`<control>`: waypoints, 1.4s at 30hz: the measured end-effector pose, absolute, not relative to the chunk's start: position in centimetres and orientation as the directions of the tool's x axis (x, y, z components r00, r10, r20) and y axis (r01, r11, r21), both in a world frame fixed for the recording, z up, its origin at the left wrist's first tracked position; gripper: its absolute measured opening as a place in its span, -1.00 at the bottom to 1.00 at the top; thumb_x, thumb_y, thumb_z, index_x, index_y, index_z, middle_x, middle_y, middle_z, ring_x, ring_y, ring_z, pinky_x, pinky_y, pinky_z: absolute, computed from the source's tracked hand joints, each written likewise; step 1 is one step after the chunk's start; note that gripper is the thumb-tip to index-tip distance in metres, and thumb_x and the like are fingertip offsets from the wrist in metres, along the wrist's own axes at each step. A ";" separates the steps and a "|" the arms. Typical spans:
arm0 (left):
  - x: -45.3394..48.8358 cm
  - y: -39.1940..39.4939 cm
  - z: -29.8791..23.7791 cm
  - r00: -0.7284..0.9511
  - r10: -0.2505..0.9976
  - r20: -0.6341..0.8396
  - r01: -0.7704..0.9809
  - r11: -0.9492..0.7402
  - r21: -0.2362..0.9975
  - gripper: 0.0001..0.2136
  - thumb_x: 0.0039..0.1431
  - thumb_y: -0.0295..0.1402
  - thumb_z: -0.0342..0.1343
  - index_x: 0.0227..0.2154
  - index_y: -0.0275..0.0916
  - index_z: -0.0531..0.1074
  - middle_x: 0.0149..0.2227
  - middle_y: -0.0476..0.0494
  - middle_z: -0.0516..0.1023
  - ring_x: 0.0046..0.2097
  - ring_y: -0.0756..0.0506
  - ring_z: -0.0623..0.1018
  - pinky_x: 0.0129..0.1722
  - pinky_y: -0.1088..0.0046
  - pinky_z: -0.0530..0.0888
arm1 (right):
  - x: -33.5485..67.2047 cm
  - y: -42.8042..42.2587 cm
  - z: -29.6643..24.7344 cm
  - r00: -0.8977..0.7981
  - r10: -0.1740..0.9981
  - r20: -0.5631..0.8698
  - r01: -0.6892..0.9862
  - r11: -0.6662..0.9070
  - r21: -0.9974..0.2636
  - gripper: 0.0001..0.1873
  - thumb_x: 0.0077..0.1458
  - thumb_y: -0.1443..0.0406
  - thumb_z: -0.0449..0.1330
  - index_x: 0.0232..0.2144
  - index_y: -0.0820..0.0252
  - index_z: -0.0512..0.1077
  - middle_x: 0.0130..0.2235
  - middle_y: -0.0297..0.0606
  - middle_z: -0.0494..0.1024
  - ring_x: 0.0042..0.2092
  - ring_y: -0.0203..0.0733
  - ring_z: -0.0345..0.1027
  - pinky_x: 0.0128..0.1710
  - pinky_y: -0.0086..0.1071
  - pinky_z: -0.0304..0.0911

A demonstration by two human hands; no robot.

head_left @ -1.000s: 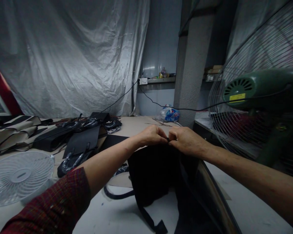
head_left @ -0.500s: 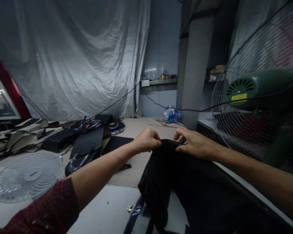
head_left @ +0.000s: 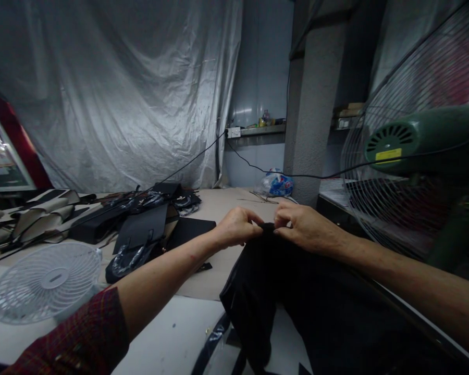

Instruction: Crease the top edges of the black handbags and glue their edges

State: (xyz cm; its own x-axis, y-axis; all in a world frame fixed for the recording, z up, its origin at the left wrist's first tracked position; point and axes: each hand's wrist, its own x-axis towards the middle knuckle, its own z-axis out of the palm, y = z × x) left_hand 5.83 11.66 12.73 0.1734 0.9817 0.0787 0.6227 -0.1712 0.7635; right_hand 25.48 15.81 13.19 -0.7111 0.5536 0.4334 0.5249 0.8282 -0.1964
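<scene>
A black bag (head_left: 320,297) of limp material hangs from both hands in the lower right, its top edge raised above the table. My left hand (head_left: 238,226) pinches that edge between thumb and fingers. Close beside it, my right hand (head_left: 303,226) is closed on the same edge, with thumb and forefinger together. Below the bag's left side, a dark strap (head_left: 213,341) partly wrapped in clear plastic lies on the white tabletop (head_left: 156,338). The bag's lower part runs out of view.
A white fan (head_left: 54,278) lies at the left. Black bags with wrapped handles (head_left: 140,234) and beige pieces (head_left: 42,219) are piled behind it. A large green fan (head_left: 394,138) stands close on the right. A cable (head_left: 316,177) crosses behind my hands. A blue plastic bag (head_left: 277,183) sits at the back.
My right hand has moved left, towards my left hand, and its thumb and forefinger have closed on the bag's edge. The left hand keeps its pinch.
</scene>
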 end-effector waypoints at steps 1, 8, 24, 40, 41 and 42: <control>5.8 11.7 12.7 0.182 0.980 0.079 0.617 -0.176 0.767 -0.70 -0.06 -0.31 0.13 -0.26 -0.31 0.56 -0.67 0.06 0.32 -0.66 0.09 0.25 -0.70 0.62 0.16 | 25.5 15.8 13.2 -0.707 0.552 0.442 0.528 0.828 -0.191 -0.93 0.00 0.35 0.15 -0.52 0.17 0.38 -0.33 -0.30 0.41 -0.32 -0.25 0.29 -0.29 -0.38 0.18; 6.0 12.2 12.5 0.213 0.966 0.144 0.643 -0.249 0.724 -0.77 -0.14 -0.40 0.06 -0.38 -0.32 0.52 -0.50 -0.03 0.48 -0.48 0.04 0.40 -0.58 0.61 0.25 | 25.3 15.7 13.2 -0.687 0.581 0.437 0.565 0.805 -0.182 -0.94 -0.01 0.36 0.12 -0.51 0.16 0.36 -0.41 -0.31 0.42 -0.36 -0.25 0.26 -0.37 -0.40 0.11; 6.7 13.6 12.8 0.250 0.938 0.239 0.767 -0.343 0.542 -0.75 0.01 -0.18 0.15 -0.43 -0.27 0.57 -0.59 0.02 0.43 -0.51 0.03 0.38 -0.53 0.55 0.23 | 25.1 15.7 13.5 -0.648 0.670 0.361 0.597 0.742 -0.305 -0.96 -0.03 0.37 0.13 -0.44 0.16 0.37 -0.40 -0.34 0.48 -0.33 -0.24 0.32 -0.35 -0.41 0.13; -0.2 8.1 13.0 -0.114 0.939 0.324 0.978 0.049 0.201 -0.84 0.04 -0.29 0.04 -0.49 -0.23 0.45 -0.50 -0.10 0.49 -0.38 -0.12 0.48 -0.39 0.40 0.31 | 35.2 13.5 7.1 -0.187 0.950 0.249 0.379 0.303 -0.874 -0.41 -0.07 -0.14 0.21 -0.11 0.10 0.40 -0.02 -0.15 0.50 0.02 0.05 0.36 -0.02 -0.19 0.35; 0.0 8.2 13.2 -0.104 0.944 0.312 0.982 0.046 0.186 -0.85 0.03 -0.30 0.05 -0.41 -0.23 0.46 -0.44 -0.11 0.51 -0.33 -0.14 0.50 -0.35 0.39 0.34 | 34.9 13.6 6.7 -0.185 0.950 0.250 0.357 0.302 -0.884 -0.37 -0.13 -0.12 0.26 -0.09 0.11 0.39 0.00 -0.13 0.49 0.04 0.05 0.35 0.02 -0.18 0.33; 0.3 8.2 13.4 -0.085 0.944 0.319 0.984 0.030 0.174 -0.82 0.01 -0.32 0.07 -0.31 -0.24 0.46 -0.34 -0.14 0.53 -0.28 -0.16 0.51 -0.31 0.37 0.37 | 34.5 13.7 6.4 -0.181 0.951 0.249 0.334 0.298 -0.894 -0.33 -0.18 -0.11 0.30 -0.08 0.13 0.38 0.00 -0.11 0.49 0.04 0.06 0.35 0.04 -0.17 0.31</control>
State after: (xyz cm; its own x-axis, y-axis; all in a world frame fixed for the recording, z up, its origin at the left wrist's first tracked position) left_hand 0.26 8.22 13.37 -0.0854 0.9440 0.3186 0.9842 0.0301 0.1744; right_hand 34.47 13.72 6.36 -0.1813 0.9513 0.2494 0.3336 0.2981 -0.8944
